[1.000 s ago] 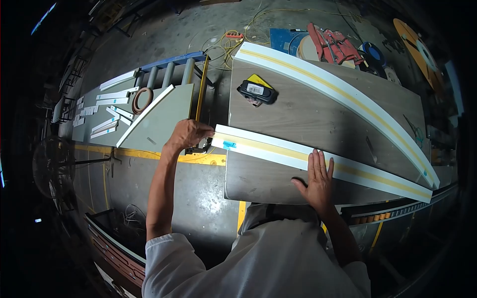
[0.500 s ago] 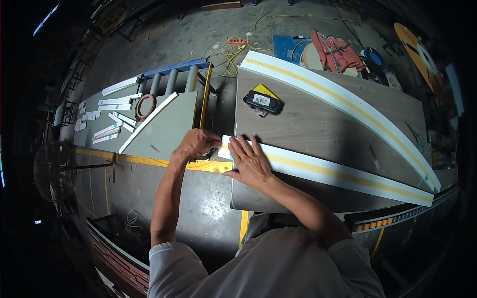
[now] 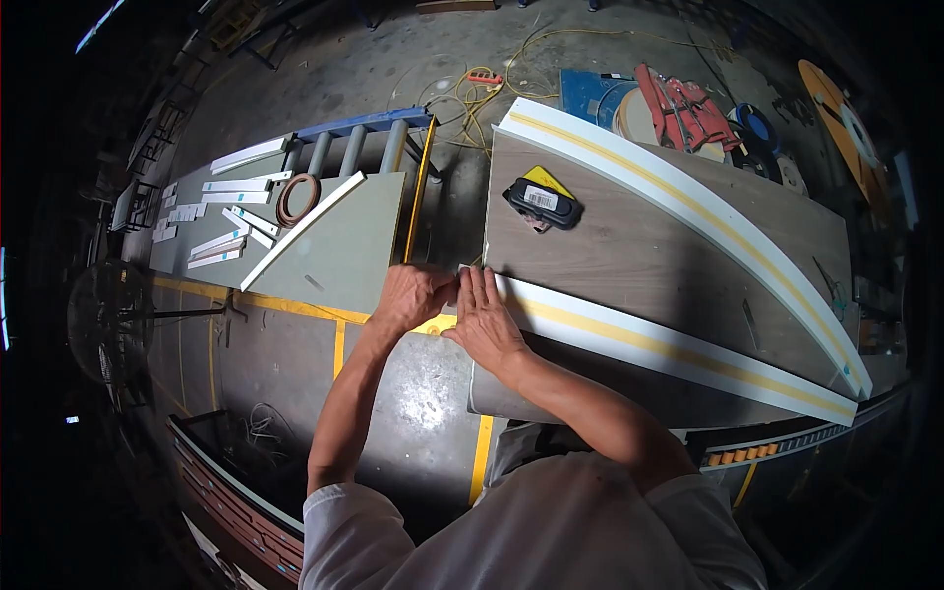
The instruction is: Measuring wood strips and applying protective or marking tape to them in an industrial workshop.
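Note:
A long white board (image 3: 629,329) with a yellow stripe along its middle lies on the brown wood-grain tabletop (image 3: 629,256). My right hand (image 3: 485,324) rests flat on its left end, fingers stretched out and mostly side by side. Right beside it, at the tip of that end, my left hand (image 3: 413,295) is closed with the knuckles up. Whatever its fingers hold is hidden beneath them. Farther back, a second white piece (image 3: 688,216), curved in this view and also yellow-striped, runs along the far side of the tabletop.
A black case-like object (image 3: 543,202) with a yellow piece lies on the tabletop. To the left, a grey-green table (image 3: 354,236) carries white strips (image 3: 305,231) and a brown tape roll (image 3: 297,201). Behind are a yellow cord (image 3: 474,103) and a red tool bag (image 3: 683,113).
My right hand has slid left to the board's end, its fingers drawn closer together. My left hand now sits right against it. The whole view has shifted slightly.

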The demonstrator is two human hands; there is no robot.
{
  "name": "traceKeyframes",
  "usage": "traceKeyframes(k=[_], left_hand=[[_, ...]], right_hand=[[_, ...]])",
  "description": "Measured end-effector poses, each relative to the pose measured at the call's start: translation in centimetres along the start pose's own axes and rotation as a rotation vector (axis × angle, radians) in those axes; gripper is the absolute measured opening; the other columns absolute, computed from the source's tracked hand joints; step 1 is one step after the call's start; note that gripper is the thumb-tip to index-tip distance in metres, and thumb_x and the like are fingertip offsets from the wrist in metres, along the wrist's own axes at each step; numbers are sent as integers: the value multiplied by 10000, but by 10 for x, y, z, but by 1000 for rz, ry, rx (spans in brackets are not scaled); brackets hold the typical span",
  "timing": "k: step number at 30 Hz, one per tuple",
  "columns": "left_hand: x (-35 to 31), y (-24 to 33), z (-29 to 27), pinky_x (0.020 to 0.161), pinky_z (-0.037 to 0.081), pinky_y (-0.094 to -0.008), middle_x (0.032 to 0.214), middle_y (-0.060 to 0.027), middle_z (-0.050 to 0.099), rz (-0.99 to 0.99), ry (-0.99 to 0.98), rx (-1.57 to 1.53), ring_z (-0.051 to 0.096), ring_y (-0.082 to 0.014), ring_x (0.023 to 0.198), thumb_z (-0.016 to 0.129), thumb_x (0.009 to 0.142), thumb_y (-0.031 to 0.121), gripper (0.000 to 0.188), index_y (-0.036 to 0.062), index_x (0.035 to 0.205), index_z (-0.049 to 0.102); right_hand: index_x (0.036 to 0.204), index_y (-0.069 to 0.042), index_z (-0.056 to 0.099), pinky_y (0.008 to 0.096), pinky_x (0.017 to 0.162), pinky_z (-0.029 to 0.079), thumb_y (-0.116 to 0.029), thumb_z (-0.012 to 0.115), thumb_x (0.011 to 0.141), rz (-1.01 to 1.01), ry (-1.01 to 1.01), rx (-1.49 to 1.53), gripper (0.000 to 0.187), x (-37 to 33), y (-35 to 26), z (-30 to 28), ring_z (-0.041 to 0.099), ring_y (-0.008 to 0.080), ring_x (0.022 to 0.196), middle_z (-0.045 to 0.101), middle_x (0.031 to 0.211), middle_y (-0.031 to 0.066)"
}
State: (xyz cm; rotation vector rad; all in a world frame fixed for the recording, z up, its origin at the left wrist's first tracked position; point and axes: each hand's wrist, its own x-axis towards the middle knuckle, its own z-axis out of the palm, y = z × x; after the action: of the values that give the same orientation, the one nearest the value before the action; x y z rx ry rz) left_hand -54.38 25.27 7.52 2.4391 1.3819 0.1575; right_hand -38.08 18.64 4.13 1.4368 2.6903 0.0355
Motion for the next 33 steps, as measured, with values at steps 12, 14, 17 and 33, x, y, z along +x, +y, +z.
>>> traceKeyframes(k=[12, 14, 17, 33], left_hand=[[-107, 135, 24, 700, 563, -420, 906, -201, 703, -55, 368, -175, 692, -370, 765, 699, 872, -37, 653, 26, 1481, 473], [-118, 154, 52, 688, 558, -436, 898, -208, 693, -13, 317, -232, 683, -382, 752, 708, 868, -20, 689, 22, 1500, 436], [-112, 181, 96, 692, 545, -464, 907, -221, 681, 53, 239, -198, 663, -396, 751, 696, 888, 10, 608, -9, 1446, 455], [3, 74, 143, 1255, 137, -498, 1636, -293, 231, -481, 79, 302, 160, -436, 1537, 408, 1056, 559, 839, -88, 1565, 246]], right_hand=[[1511, -18, 438, 541, 1250, 143, -571, 582, 917, 51, 275, 432, 825, -51, 41, 36, 259, 287, 1525, 376, 1609, 118], [1504, -21, 455, 545, 1246, 165, -526, 637, 889, 100, 310, 470, 816, -83, 56, 39, 286, 273, 1520, 401, 1599, 115], [1496, -30, 471, 548, 1244, 169, -570, 665, 861, 197, 315, 363, 856, -157, 85, 42, 297, 261, 1517, 415, 1595, 107], [1477, 18, 456, 604, 1204, 234, -527, 743, 856, 979, 430, 183, 874, -616, 341, 93, 408, 334, 1463, 460, 1542, 196]])
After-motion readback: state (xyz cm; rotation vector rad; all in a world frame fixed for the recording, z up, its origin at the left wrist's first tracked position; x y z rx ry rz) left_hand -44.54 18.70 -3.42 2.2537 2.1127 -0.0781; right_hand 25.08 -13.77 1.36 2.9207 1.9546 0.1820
